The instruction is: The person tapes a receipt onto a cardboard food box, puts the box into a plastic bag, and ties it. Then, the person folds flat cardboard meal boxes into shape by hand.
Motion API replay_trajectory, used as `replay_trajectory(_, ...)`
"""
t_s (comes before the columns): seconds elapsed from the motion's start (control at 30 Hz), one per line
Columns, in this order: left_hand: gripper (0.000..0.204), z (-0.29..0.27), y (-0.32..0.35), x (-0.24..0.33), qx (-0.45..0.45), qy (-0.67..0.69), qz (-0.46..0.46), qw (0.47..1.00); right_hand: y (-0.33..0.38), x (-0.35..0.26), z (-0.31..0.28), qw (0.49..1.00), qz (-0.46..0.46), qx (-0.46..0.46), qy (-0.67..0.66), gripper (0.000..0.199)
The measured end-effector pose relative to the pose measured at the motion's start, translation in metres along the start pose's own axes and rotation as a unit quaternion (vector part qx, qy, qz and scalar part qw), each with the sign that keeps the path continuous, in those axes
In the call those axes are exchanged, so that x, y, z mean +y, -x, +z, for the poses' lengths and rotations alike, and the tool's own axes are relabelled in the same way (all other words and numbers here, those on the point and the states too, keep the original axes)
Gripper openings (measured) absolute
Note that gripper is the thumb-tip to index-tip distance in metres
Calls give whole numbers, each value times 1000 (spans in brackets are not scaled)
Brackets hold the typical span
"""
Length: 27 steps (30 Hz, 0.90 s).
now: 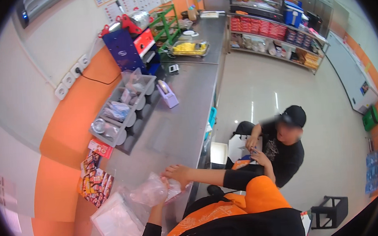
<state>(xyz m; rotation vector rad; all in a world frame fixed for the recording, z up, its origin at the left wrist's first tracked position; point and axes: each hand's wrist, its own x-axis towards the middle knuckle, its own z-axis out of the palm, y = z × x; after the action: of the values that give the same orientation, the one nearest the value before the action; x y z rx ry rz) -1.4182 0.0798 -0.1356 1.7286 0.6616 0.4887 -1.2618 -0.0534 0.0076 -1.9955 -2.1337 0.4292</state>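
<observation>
A crumpled clear plastic bag (pixel 148 192) is between my hands, just above the near part of the steel counter. My left hand (pixel 162 194) grips it from below, its fingers partly hidden by the film. From the right, my right hand (pixel 177 174) reaches across with its fingers bent onto the bag's upper edge. A stack of flat clear plastic bags (pixel 117 224) lies on the counter to the left of my left forearm.
A grey compartment tray (pixel 128 102) with wrapped items and a purple tape dispenser (pixel 168 94) stand further along the counter (pixel 182 87). Colourful leaflets (pixel 94 179) lie by the wall. To my right, a seated co-worker (pixel 283 151) handles an open box (pixel 239 147); a black stool (pixel 330 212) stands behind.
</observation>
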Motion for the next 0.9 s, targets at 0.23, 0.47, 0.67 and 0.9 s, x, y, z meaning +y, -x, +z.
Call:
replay_trajectory(0.23,23,26,-6,62,17,105,102,989,14,-59,21,951,299,-11,-80,66)
replay_trajectory(0.47,37,19,-33,80,-82,-640,-36,763,46,-60,36,948,85,-206,-227,31)
replay_trajectory(0.67,45,8,-4,13,59,-595,76,798,25,7,-23,991,104,76,44,69)
replay_trajectory(0.9,40,8,-10,22,108,-285,72,950,10,-26,14,993,75,87,-16,75)
